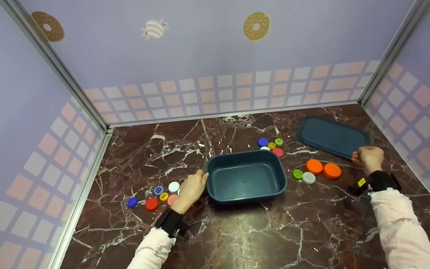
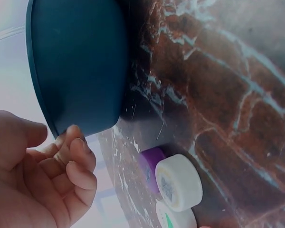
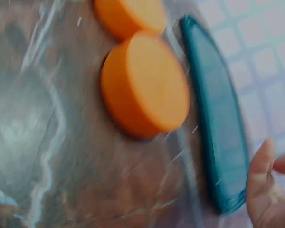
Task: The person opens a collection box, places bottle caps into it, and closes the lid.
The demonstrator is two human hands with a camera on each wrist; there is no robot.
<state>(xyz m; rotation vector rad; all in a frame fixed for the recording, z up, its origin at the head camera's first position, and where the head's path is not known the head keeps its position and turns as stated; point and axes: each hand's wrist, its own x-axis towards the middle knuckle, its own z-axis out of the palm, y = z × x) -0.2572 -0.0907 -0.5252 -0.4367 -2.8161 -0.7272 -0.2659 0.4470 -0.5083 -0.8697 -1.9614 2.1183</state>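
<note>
A dark teal plastic box (image 1: 245,183) stands upright on the table, its inside bare. My left hand (image 1: 190,187) is at its left end; in the left wrist view the thumb and curled fingers (image 2: 81,153) pinch the rim at the box's corner. The matching flat lid (image 1: 332,135) lies at the right rear. My right hand (image 1: 371,158) is at the lid's near right corner, fingers loosely bent, with background showing between the fingers (image 3: 260,173) in the blurred right wrist view. Two orange caps (image 1: 314,166) lie left of that hand.
Several bottle caps, including a red one (image 1: 152,204), lie left of the box, partly behind my left hand. More caps, one blue (image 1: 263,142), sit behind the box. A green cap (image 1: 298,174) and a white cap (image 1: 309,178) lie right of it. Patterned walls (image 1: 222,56) enclose the table.
</note>
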